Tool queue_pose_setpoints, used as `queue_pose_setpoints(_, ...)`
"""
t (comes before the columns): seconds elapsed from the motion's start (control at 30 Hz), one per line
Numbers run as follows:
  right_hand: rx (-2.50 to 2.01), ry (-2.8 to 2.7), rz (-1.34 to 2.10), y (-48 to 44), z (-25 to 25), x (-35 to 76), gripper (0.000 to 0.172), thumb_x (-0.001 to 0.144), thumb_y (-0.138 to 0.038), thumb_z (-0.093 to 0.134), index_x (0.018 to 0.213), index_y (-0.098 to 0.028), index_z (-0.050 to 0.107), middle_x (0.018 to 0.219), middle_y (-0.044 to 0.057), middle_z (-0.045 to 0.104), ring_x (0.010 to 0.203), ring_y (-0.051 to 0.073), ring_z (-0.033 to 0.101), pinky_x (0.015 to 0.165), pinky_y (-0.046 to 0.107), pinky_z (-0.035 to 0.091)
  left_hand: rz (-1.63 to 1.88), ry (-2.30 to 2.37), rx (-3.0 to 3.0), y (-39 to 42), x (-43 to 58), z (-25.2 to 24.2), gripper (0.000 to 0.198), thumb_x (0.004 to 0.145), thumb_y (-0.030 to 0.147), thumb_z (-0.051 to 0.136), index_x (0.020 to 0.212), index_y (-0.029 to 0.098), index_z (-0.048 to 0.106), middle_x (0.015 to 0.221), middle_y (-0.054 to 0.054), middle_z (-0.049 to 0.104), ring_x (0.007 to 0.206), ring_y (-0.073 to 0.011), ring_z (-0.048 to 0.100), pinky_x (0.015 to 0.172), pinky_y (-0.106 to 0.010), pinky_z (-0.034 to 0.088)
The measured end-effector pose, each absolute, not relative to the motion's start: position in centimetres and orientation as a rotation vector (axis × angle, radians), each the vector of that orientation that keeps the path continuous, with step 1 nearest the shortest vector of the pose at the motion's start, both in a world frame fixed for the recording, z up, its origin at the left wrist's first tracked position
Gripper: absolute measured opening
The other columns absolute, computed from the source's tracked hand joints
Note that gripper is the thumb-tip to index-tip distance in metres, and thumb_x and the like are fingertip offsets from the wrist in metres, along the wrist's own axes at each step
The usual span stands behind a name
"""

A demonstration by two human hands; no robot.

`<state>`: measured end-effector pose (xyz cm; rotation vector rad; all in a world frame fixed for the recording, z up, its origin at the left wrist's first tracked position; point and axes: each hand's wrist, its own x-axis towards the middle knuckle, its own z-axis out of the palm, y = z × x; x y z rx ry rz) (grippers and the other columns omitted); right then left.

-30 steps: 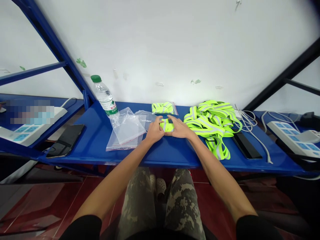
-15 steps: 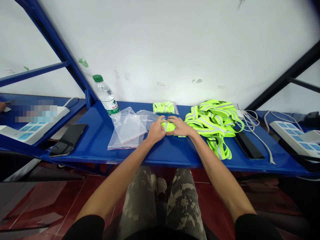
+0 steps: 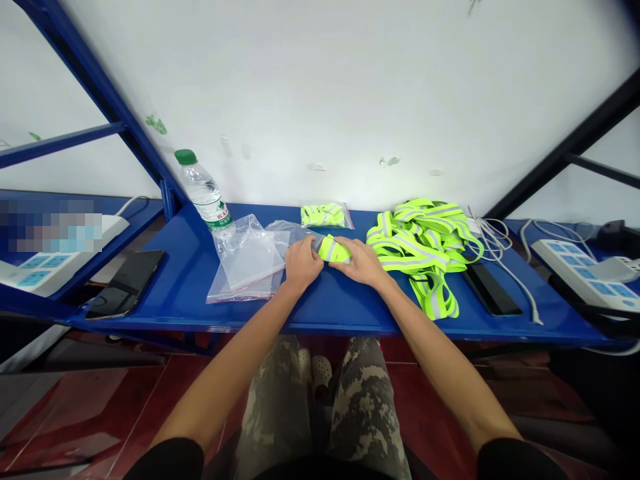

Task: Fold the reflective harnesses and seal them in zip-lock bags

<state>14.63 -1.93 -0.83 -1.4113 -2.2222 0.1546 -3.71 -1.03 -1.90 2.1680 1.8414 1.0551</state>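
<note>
My right hand (image 3: 361, 263) pinches a folded neon-yellow reflective strap bundle (image 3: 332, 249) that rests on the blue shelf (image 3: 330, 303). My left hand (image 3: 301, 263) is closed at the edge of a clear zip bag (image 3: 295, 233), right beside the bundle's left end. A loose stack of clear zip bags (image 3: 247, 261) lies just left of my hands. A pile of unfolded neon reflective straps (image 3: 423, 243) lies to the right. One bagged strap bundle (image 3: 324, 215) sits at the back near the wall.
A water bottle (image 3: 203, 193) with a green cap stands at the back left. One black phone (image 3: 126, 291) lies at the left and another (image 3: 486, 288) at the right beside white cables (image 3: 493, 235). White power strips (image 3: 585, 274) sit on both neighbouring shelves.
Both hands shifted slightly left with the folded bundle. My left hand moved off the bundle's top to the bag edge, and the bundle now shows more between my hands.
</note>
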Motion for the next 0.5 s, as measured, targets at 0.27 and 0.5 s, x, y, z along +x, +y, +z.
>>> queue_pose_setpoints(0.27, -1.314, -1.886, 0.448, -1.4, -1.3, 15.7, 0.071, 0.076, -0.050, 0.077, 0.135, -0.016, 0.060, 0.129, 0.012, 0.067, 0.115, 0.032, 0.064, 0.100, 0.045, 0.050, 1.037, 1.695, 2.095, -1.0, -3.9, -1.7, 0.036, 0.082, 0.015, 0.060, 0.118, 0.019, 0.060, 0.103, -0.007, 0.075, 0.102, -0.0280, 0.069, 0.091, -0.041, 0.051)
queue_pose_setpoints(0.5, -1.189, -1.776, 0.753, -1.7, -0.4, 16.4, 0.070, 0.070, -0.045, 0.082, 0.131, -0.018, 0.064, 0.131, 0.009, 0.067, 0.122, 0.029, 0.061, 0.106, 0.041, 0.046, 1.165, 1.645, 1.774, -0.2, -4.3, -1.5, 0.024, 0.078, 0.017, 0.062, 0.102, 0.017, 0.066, 0.081, -0.004, 0.076, 0.078, -0.0209, 0.072, 0.079, -0.032, 0.053)
